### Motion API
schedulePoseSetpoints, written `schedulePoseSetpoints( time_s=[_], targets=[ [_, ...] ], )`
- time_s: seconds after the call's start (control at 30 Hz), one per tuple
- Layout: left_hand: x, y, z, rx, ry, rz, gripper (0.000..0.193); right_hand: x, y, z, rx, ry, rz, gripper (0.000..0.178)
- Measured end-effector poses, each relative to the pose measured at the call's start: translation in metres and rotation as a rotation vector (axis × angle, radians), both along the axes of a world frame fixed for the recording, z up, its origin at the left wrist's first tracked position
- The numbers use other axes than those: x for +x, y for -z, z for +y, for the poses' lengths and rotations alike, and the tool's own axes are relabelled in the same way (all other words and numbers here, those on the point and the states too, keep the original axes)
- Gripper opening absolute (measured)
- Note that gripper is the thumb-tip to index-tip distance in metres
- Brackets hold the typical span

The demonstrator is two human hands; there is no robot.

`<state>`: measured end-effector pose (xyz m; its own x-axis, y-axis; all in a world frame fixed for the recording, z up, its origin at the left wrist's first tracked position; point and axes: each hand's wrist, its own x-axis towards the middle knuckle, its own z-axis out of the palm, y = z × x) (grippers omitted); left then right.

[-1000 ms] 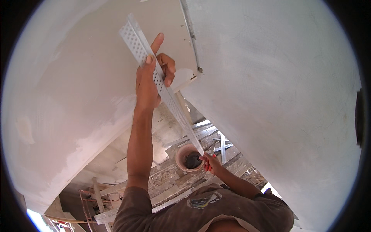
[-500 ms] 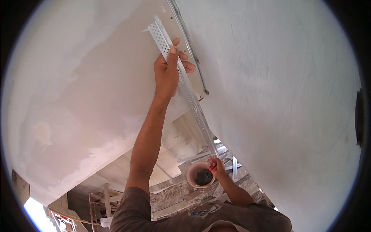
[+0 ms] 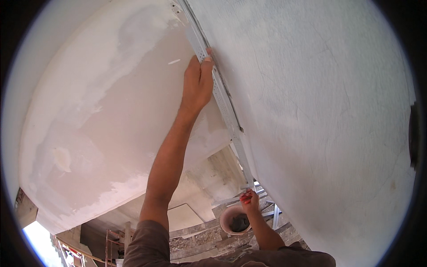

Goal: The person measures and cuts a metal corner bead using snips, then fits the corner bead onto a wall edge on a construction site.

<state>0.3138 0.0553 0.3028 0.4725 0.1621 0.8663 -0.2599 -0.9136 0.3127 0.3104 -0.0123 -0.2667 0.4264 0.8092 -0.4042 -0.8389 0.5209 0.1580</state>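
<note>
A long perforated metal corner bead [image 3: 231, 116] runs slantwise along the joint between the pale panel on the left and the grey wall on the right. My left hand [image 3: 199, 84] is raised, closed on the bead toward its upper end, thumb on the perforated face, other fingers partly hidden. Lower down, my right hand [image 3: 250, 202] is closed around a red-handled tool [image 3: 245, 197], close to the bead's lower end. Metal shows just above those fingers, but I cannot tell whether the tool touches the bead.
Below my right hand stands a round pinkish bucket [image 3: 227, 219] with dark grey material inside. Wooden planks [image 3: 195, 254] and loose metal channels [image 3: 276, 216] lie around it. The plastered panel [image 3: 133, 111] and grey wall [image 3: 320, 124] close in both sides.
My left hand has moved slightly right with the bead, which now lies against the joint instead of standing off it. My right hand has shifted slightly lower.
</note>
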Motion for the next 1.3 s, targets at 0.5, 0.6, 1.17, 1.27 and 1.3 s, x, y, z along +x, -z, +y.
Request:
schedulePoseSetpoints(
  time_s=[0.5,0.6,1.17,1.27,1.3],
  targets=[
    [0.004,-0.144,0.022,0.122,-0.295,-0.202,0.038,-0.019,-0.111,0.009,0.222,0.028,-0.011,0.015],
    [0.013,-0.17,0.006,0.135,-0.322,-0.171,0.035,-0.013,-0.1,0.015,0.212,0.023,-0.076,0.021],
    [0.012,-0.204,-0.021,0.308,-0.436,-0.196,0.047,0.001,-0.072,0.032,0.08,0.113,0.162,0.022],
    [0.01,-0.206,-0.023,0.342,-0.485,-0.178,0.047,0.003,-0.075,0.032,0.078,0.111,0.15,0.021],
    [0.01,-0.208,-0.023,0.36,-0.51,-0.165,0.047,0.004,-0.074,0.031,0.081,0.109,0.141,0.021]
  ],
)
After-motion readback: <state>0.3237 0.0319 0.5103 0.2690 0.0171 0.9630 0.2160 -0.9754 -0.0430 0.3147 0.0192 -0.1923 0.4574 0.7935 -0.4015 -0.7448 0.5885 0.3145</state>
